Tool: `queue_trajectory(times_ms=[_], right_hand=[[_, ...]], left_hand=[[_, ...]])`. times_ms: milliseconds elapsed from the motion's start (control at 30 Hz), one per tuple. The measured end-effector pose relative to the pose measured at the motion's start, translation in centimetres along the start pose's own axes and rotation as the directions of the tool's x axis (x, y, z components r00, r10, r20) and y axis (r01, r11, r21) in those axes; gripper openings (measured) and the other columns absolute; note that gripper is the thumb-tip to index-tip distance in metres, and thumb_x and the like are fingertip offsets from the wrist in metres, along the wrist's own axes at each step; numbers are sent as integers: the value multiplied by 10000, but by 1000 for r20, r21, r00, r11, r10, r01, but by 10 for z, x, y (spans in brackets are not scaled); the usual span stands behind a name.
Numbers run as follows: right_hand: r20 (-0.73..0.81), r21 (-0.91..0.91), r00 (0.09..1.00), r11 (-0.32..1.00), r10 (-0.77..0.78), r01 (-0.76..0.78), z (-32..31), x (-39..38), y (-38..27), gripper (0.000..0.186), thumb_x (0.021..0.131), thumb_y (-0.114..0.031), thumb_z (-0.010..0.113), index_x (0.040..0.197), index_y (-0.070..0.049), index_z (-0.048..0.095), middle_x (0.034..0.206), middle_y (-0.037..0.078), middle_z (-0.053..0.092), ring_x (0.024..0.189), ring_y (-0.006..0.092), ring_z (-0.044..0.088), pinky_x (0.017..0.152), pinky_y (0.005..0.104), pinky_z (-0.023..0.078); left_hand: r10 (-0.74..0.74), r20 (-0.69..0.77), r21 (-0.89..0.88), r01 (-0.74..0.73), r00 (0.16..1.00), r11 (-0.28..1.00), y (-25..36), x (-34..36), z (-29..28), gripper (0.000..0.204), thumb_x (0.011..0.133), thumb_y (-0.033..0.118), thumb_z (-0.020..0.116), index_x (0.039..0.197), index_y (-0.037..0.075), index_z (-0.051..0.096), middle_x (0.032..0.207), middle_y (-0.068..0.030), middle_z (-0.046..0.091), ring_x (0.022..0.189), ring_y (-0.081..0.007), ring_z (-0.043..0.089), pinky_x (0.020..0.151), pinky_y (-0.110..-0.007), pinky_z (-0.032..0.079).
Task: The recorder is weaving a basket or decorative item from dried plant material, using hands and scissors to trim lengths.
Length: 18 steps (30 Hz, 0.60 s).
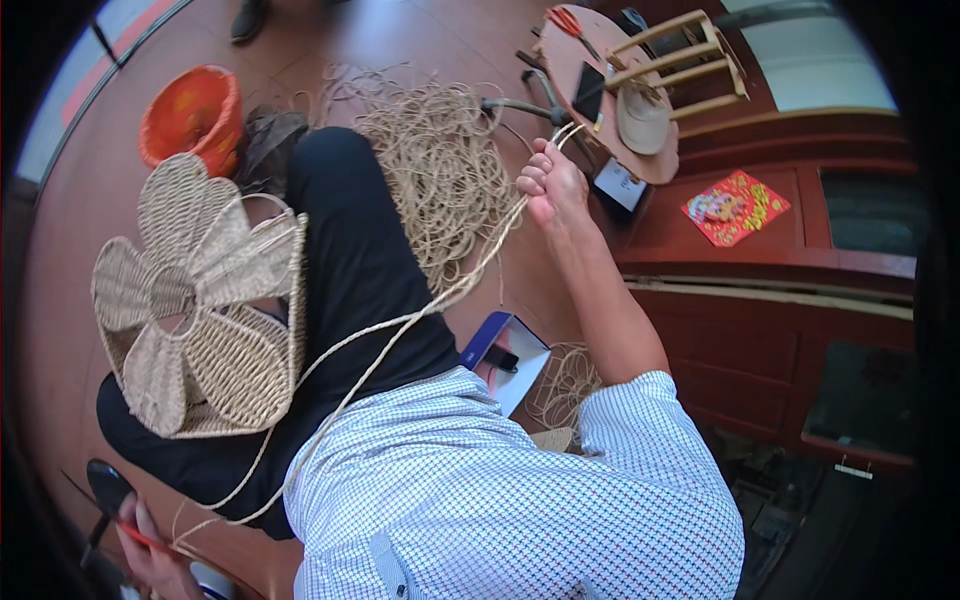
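Observation:
My right hand (555, 187), raised at the upper middle, is closed round light tan twisted cords (420, 310), whose short ends stick out above the fist. These strands run slackly down across my lap toward my left hand (158, 560) at the lower left. That hand is partly hidden and its fingers curl at the cords' lower end. Against its fingers shows a red strip (140, 535) beside a black oval piece (108, 485); their kind is unclear. On my left thigh rests a woven basket (225, 375) with a flower-shaped, petalled side, touched by neither hand.
A large heap of loose cord (440, 175) lies on the floor beyond my knees. An orange bucket (195, 120) stands far left. Right of the heap, a round pink table (640, 160) bears a phone (588, 92), scissors (566, 22) and a cap (643, 118). A blue-and-white box (512, 355) lies near my waist.

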State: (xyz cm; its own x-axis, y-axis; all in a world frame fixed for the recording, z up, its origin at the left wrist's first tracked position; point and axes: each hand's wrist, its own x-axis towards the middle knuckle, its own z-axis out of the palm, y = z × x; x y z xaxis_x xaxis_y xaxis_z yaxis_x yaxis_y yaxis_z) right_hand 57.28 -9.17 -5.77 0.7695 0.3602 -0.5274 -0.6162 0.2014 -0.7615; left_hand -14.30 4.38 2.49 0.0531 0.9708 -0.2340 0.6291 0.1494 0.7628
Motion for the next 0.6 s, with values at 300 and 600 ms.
queue_trajectory(times_ms=[300,600], right_hand=[[519,16,854,998,39,-55,126,-150,45,222,1196,-283,463,1142,-89,556,726,-81,335,561,40,275,500,226,265],[597,63,788,970,151,-234,126,-146,69,187,1181,-243,507,1169,-73,583,744,-75,348,587,52,298,528,245,277]], left_hand=[[271,611,-460,55,743,886,220,-12,247,438,1024,205,745,1394,-15,667,944,-23,686,675,-56,577,597,-216,452],[192,732,-566,425,654,706,191,-18,269,199,1061,207,743,1130,30,683,760,9,685,567,-25,542,510,-182,401]])
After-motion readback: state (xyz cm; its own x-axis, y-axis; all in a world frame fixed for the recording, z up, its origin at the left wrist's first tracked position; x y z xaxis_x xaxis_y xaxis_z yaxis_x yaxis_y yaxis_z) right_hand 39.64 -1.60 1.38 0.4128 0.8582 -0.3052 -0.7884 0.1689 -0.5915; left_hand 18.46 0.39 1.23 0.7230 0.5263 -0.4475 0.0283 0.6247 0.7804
